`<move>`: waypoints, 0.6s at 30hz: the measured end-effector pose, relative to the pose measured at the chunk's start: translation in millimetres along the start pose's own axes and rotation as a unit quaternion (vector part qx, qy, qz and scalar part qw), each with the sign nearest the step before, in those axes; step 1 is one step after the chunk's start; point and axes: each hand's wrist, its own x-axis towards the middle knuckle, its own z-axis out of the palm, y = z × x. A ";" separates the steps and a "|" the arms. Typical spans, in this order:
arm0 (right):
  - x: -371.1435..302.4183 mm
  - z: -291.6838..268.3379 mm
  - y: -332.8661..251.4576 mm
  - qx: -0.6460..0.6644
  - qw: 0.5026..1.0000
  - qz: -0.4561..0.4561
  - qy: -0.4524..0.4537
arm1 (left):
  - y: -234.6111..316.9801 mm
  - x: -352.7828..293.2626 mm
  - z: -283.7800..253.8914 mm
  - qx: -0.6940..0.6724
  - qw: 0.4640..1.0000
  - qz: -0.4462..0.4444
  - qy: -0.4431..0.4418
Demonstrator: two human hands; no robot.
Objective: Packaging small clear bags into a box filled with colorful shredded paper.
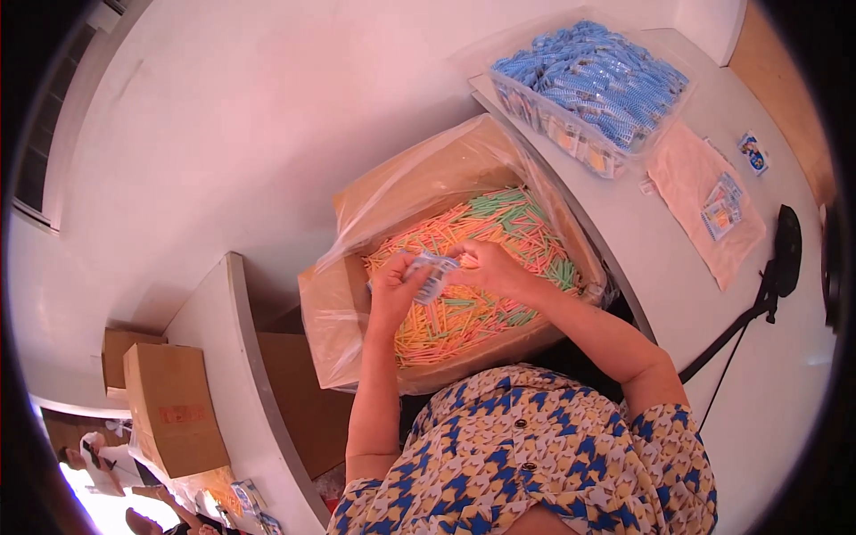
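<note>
Pale table [624, 236] bears a tub [557, 134] of blue packets [593, 80]; both hands [392, 283] [481, 267] pinch a small sachet [432, 278] over coloured sticks [464, 323].

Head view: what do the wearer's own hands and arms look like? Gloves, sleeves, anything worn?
Left hand and right hand ungloved; forearms bare, no watch visible. Short sleeves, jagged houndstooth-like print in blue, tan and pale tones.

Right: pink cloth [685, 183] lies on white table [700, 321]; black long-armed device [786, 254], exact kind unclear, with thin cord. Left: big cardboard carton [178, 415], reddish print on its side; smaller carton [118, 358] just behind. Lower left: person in light top [102, 473], small, partly blurred. White wall [241, 116] behind.
</note>
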 end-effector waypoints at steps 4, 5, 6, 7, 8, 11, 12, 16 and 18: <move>3.9 -20.1 -10.8 -0.058 0.996 0.059 -0.030 | -3.8 4.7 23.0 -0.109 0.991 -0.024 -0.080; 4.4 -23.3 -11.9 -0.055 0.998 0.038 -0.001 | -10.7 7.0 25.5 -0.118 0.990 -0.021 -0.080; 2.9 -24.8 -14.0 -0.064 0.997 0.040 -0.004 | -19.9 10.2 28.4 -0.097 0.992 -0.005 -0.079; 0.1 -25.2 -17.1 -0.044 0.998 0.043 0.009 | -27.8 12.3 31.1 -0.077 0.994 0.012 -0.077; -1.5 -27.4 -21.5 -0.025 0.998 0.047 0.021 | -31.6 13.6 34.5 -0.089 0.993 0.013 -0.075; -6.0 -45.7 -47.6 0.180 0.916 0.356 0.054 | -41.7 12.1 35.4 -0.058 0.997 0.037 -0.017; -8.5 -48.9 -42.5 0.169 0.916 0.360 0.052 | -42.3 12.7 34.2 -0.054 0.998 0.037 -0.021; -12.8 -48.4 -15.9 0.302 0.921 0.207 0.137 | -34.5 11.9 41.9 -0.146 0.989 0.014 -0.029; -7.2 -46.2 -23.8 0.261 0.933 0.176 0.174 | -38.1 12.1 38.4 -0.169 0.985 0.001 -0.039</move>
